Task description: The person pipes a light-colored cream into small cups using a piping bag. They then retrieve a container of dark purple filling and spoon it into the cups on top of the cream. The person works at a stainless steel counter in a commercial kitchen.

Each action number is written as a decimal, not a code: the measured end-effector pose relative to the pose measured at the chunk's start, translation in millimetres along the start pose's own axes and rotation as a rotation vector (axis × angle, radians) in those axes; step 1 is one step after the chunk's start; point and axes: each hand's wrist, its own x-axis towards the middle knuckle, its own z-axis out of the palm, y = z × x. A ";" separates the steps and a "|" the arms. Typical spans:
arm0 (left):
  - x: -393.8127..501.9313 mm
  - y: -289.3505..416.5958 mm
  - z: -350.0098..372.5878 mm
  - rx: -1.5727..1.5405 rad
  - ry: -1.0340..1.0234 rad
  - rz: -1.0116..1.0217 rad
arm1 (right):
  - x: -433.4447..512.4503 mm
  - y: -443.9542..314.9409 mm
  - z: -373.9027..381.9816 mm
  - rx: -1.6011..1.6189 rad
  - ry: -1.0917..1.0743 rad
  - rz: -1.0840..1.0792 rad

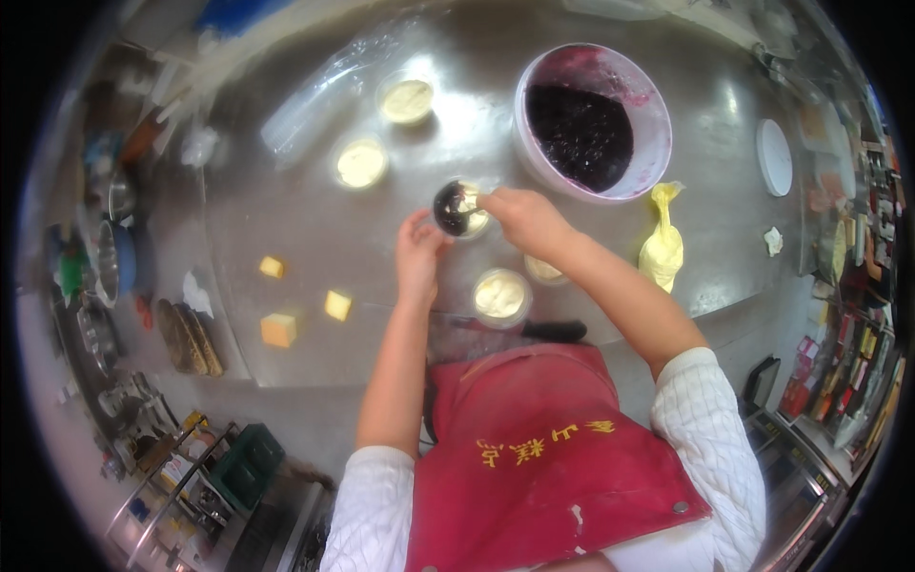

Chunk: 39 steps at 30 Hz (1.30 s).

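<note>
A small clear round cup (477, 222) stands on the metal table in front of me, with cream on one side and dark purple jam-like filling on the other. My left hand (420, 250) holds it at its left and near side. In my right hand (525, 218) is the handle of a spoon (472, 211), its tip inside the cup. Beyond my right hand, a large white bowl (525, 143) contains a dark purple mass (579, 136). Nearer my body sits a cream-filled cup (502, 297); another filled cup (545, 270) is partly hidden by my right forearm.
Two filled cups (406, 101) (360, 163) stand farther off, beside a clear plastic sleeve of cups (307, 118). A yellow piping bag (663, 250) lies right. Cake cubes (279, 329) are at left. A black-handled tool (554, 330) lies by the front edge, and a white lid (775, 157) far right.
</note>
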 end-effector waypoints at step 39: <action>2.6 -4.0 -1.0 0.156 0.053 0.069 | 21.2 -0.6 -20.1 -0.012 -0.141 0.169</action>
